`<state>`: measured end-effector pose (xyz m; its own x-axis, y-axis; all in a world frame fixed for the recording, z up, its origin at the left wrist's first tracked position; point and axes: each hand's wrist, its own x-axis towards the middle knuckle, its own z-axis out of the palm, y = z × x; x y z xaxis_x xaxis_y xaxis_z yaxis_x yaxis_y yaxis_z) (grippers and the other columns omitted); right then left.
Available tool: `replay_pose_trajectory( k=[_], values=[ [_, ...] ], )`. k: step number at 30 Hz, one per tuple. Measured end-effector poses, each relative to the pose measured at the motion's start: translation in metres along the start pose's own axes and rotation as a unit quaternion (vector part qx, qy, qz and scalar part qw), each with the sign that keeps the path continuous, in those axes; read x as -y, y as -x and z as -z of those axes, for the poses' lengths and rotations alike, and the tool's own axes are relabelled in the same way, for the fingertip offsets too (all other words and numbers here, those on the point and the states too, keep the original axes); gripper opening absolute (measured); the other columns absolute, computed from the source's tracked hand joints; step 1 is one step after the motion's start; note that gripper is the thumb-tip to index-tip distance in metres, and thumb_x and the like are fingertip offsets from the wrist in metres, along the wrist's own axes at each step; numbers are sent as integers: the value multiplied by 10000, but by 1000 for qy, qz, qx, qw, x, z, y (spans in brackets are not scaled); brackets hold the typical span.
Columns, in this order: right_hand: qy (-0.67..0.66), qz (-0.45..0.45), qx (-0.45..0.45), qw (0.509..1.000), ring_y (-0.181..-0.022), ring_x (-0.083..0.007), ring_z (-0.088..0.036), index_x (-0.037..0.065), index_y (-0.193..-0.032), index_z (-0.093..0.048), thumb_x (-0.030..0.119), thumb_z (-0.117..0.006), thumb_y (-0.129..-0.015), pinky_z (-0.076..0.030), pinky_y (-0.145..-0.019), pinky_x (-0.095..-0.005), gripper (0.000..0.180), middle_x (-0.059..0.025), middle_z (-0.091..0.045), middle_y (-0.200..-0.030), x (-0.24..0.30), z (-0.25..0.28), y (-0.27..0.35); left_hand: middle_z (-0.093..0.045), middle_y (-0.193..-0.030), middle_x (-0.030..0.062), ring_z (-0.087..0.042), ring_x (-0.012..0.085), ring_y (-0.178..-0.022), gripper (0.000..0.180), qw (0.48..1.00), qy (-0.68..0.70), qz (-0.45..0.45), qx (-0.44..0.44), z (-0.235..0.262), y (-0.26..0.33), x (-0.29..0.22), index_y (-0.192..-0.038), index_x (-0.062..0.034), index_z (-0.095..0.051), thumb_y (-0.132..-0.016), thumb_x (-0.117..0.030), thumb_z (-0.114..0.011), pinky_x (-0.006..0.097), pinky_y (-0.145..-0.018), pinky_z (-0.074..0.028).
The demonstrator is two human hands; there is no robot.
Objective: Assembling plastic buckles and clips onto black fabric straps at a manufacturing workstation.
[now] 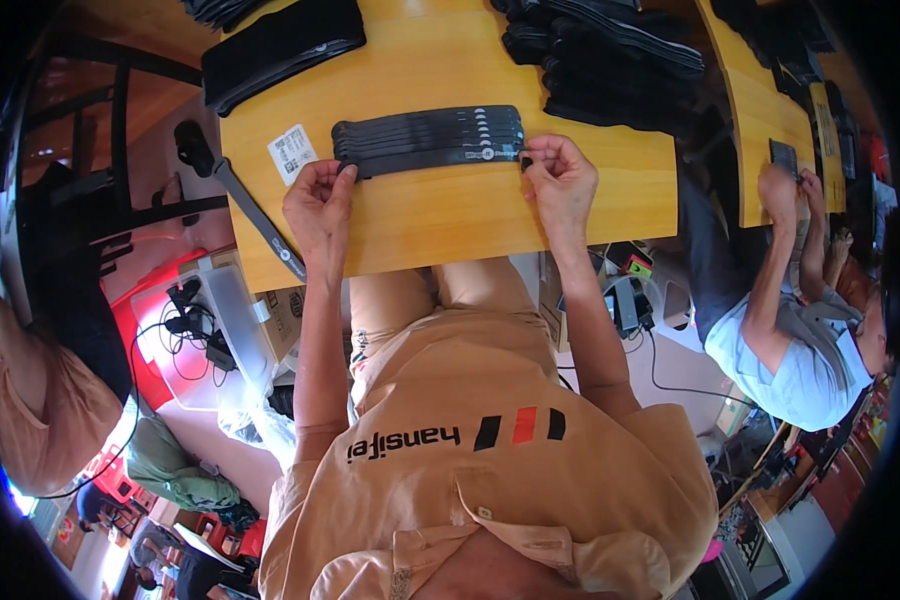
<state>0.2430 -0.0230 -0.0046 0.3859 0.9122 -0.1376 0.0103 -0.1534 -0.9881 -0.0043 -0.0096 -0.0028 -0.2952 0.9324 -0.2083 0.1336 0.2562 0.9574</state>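
On the yellow table (450,220) in front of me lies an overlapped row of black straps (420,127), each with a small pale mark near its right end. My left hand (318,208) is closed, thumb and fingertips pinching the left end of the nearest strap (410,162). At its other end, my right hand (567,190) pinches the tip, where a small dark piece shows between thumb and finger. The strap is stretched straight along the front of the row. A white printed label sheet (292,152) lies just beyond my left hand.
A single dark strap (255,215) lies along the table's left edge. Stacks of black straps stand at the back left (285,50) and back right (610,75). A clear plastic bin (185,340) with cables sits below left. Another person (790,330) works at a table on the right.
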Motion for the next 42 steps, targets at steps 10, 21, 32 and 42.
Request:
replay_pose_trajectory(
  k=[10, 21, 32, 42],
  values=[
    [4, -6, -5, 1000, -557, -32, -512, -9, -868, -595, -84, -580, -764, -438, -410, -175, 130, -13, -592, -713, 2, -1, -2, -553, -646, -9, -452, 25, -510, 96, 1000, 3, -11, -1, 0, -1, 1, -822, 14, -607, -795, -59, -663, 170, -434, -363],
    [18, -11, -18, 1000, -529, -26, -492, -5, -827, -595, -67, -607, -757, -429, -392, -181, 94, 1, -572, -669, 3, -3, -3, -554, -644, -6, -444, 25, -501, 93, 1000, -8, -13, -5, -1, -1, -1, -817, 15, -612, -796, -60, -663, 174, -430, -352],
    [8, -5, -18, 1000, -524, -32, -494, -5, -817, -589, -72, -604, -756, -428, -392, -187, 91, 0, -567, -657, 0, -4, -4, -548, -646, -6, -436, 32, -497, 87, 1000, -23, -4, -9, -2, 0, -5, -819, 17, -608, -800, -53, -657, 181, -428, -347],
    [19, 1, -23, 1000, -508, -33, -491, -12, -807, -591, -82, -602, -746, -427, -389, -191, 94, 1, -564, -640, -3, -4, -6, -556, -652, -5, -449, 31, -511, 95, 1000, -25, -5, -11, -3, -2, -2, -818, 17, -611, -799, -61, -662, 179, -431, -347]
  ],
)
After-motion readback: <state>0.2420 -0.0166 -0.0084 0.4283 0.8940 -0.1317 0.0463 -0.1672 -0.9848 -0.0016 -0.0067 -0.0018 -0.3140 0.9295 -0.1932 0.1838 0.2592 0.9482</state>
